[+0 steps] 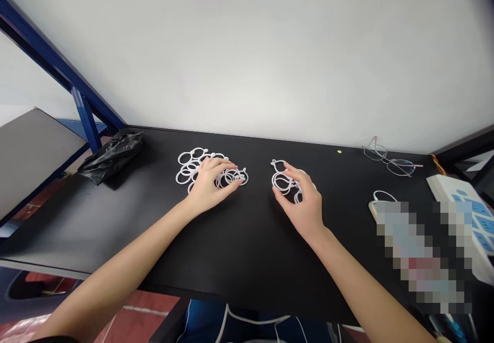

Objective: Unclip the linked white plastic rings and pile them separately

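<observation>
On black table [247, 250], left hand [210, 186] flat over big ring pile [189, 165], right hand [304, 204] pinching small pile [281, 181]

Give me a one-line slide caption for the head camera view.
Left hand rests on a larger pile of white plastic rings; right hand touches a smaller pile on the black tabletop.

The one head-worn camera is looking forward and down across a black table [247, 260], facing a white wall [270, 50] behind it. It is sitting close over the table's near edge: the left hand [210, 186] and right hand [303, 201] are showing mid-frame, forearms entering from the bottom edge.
</observation>
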Available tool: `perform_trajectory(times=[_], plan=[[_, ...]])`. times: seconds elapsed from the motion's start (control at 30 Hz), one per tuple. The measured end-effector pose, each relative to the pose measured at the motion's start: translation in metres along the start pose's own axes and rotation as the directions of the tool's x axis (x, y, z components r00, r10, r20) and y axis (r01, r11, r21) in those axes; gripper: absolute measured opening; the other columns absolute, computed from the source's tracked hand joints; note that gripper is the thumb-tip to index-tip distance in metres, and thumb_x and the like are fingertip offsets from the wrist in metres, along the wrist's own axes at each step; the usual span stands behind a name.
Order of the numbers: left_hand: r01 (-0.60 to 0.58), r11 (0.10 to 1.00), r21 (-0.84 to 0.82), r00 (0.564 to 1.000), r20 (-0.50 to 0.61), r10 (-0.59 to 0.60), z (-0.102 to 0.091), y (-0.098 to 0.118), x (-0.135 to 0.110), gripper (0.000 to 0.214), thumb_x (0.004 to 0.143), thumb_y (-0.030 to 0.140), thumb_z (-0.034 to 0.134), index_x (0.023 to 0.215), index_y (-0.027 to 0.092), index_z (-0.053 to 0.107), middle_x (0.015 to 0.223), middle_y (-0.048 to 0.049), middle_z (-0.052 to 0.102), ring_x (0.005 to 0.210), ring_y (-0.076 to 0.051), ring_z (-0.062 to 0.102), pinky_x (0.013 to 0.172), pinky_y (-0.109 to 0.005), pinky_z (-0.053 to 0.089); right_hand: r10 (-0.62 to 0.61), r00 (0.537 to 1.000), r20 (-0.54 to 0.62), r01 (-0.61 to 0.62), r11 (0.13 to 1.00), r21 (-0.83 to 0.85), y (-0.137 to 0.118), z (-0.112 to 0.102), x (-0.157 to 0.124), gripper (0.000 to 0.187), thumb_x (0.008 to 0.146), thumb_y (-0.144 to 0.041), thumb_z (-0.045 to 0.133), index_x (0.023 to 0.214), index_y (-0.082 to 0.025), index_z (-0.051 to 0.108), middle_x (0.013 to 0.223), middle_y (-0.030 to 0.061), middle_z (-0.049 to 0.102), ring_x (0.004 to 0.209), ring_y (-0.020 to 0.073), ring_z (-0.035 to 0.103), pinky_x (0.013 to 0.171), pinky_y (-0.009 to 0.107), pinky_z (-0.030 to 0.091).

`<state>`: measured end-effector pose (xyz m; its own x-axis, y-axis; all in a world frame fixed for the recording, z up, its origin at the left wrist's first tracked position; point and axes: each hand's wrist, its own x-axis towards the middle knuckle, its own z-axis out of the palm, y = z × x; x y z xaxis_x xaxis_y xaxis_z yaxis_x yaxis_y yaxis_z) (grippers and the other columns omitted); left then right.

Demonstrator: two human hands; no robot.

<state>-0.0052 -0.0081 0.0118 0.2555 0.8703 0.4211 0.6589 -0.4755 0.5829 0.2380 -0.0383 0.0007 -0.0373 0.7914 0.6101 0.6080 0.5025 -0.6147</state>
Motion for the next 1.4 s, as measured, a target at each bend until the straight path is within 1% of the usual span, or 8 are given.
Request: perform_trajectory(times=[0.2,0.33,0.5,0.67,0.8,1.07,1.23,1.4], plan=[[-0.187,0.975,-0.116,0.98,-0.085,0.178,-0.001,0.013,-0.004,0.015,0.09,0.026,0.061,0.103,0.019,0.065,0.107,-0.0076,0.068,0.103,-0.022,0.063,0.114,-0.051,0.029,-0.044,0.997,0.057,0.035,0.988,0.148,-0.01,0.004,-0.005,0.036,0.083,-0.014,0.068,0.117,-0.022,0.057,0.131,0.0136,0.063,0.122,0.0268,0.061,0.1,0.047,0.053],[-0.236,0.932,-0.275,0.972,-0.058,0.228,0.001,0.024,-0.006,0.02,0.089,0.024,0.061,0.108,0.017,0.063,0.105,-0.0093,0.067,0.101,-0.022,0.062,0.102,-0.045,0.044,-0.101,0.989,0.107,0.074,0.97,0.23,-0.015,0.007,-0.009,0.038,0.084,-0.012,0.068,0.118,-0.023,0.057,0.13,0.0119,0.064,0.122,0.0256,0.061,0.099,0.046,0.055],[0.088,0.822,-0.562,0.967,0.247,0.065,0.005,0.037,-0.004,0.031,0.094,0.033,0.058,0.121,0.018,0.056,0.111,-0.0104,0.065,0.104,-0.021,0.063,0.094,-0.039,0.051,-0.141,0.981,0.136,0.087,0.936,0.341,-0.019,0.009,-0.014,0.044,0.082,-0.013,0.072,0.121,-0.025,0.056,0.127,0.0102,0.064,0.116,0.025,0.064,0.095,0.043,0.059],[0.47,0.582,-0.663,0.793,0.607,0.051,0.0,0.044,-0.001,0.037,0.099,0.047,0.045,0.126,0.023,0.052,0.117,-0.0092,0.062,0.105,-0.02,0.063,0.09,-0.038,0.056,-0.214,0.97,0.115,0.161,0.92,0.357,-0.026,0.009,-0.014,0.047,0.081,-0.012,0.073,0.123,-0.024,0.057,0.122,0.0097,0.067,0.114,0.0248,0.066,0.096,0.041,0.059],[0.643,0.411,-0.646,0.692,0.72,0.049,0.006,0.046,0.002,0.047,0.098,0.057,0.039,0.121,0.019,0.057,0.103,-0.0095,0.066,0.094,-0.02,0.067,0.086,-0.039,0.058,-0.199,0.975,0.101,0.153,0.925,0.347,-0.028,0.008,-0.014,0.047,0.081,-0.011,0.071,0.123,-0.026,0.056,0.128,0.0093,0.066,0.117,0.0241,0.065,0.097,0.041,0.058],[0.607,0.439,-0.662,0.754,0.655,-0.056,0.022,0.05,-0.003,0.045,0.096,0.056,0.044,0.105,0.015,0.06,0.088,-0.005,0.06,0.072,-0.015,0.064,0.054,-0.027,0.062,-0.214,0.973,0.08,0.182,0.937,0.297,-0.027,0.012,-0.018,0.045,0.084,-0.01,0.068,0.124,-0.025,0.054,0.133,0.011,0.063,0.122,0.0237,0.062,0.101,0.041,0.056],[0.525,0.503,-0.687,0.799,0.601,-0.014,0.021,0.052,-0.011,0.042,0.096,0.054,0.044,0.108,0.016,0.059,0.099,-0.0076,0.06,0.082,-0.017,0.064,0.052,-0.025,0.063,-0.235,0.969,0.081,0.207,0.942,0.263,-0.028,0.015,-0.018,0.041,0.087,-0.009,0.064,0.123,-0.025,0.055,0.132,0.0115,0.064,0.119,0.0233,0.064,0.099,0.04,0.058],[0.507,0.419,-0.753,0.82,0.572,0.036,0.024,0.047,-0.017,0.04,0.092,0.045,0.06,0.122,0.019,0.057,0.094,-0.0068,0.066,0.082,-0.018,0.07,0.055,-0.023,0.062,-0.319,0.945,0.071,0.292,0.922,0.252,-0.029,0.014,-0.02,0.047,0.088,-0.005,0.06,0.129,-0.027,0.051,0.133,0.0101,0.063,0.121,0.0242,0.063,0.096,0.042,0.06]])
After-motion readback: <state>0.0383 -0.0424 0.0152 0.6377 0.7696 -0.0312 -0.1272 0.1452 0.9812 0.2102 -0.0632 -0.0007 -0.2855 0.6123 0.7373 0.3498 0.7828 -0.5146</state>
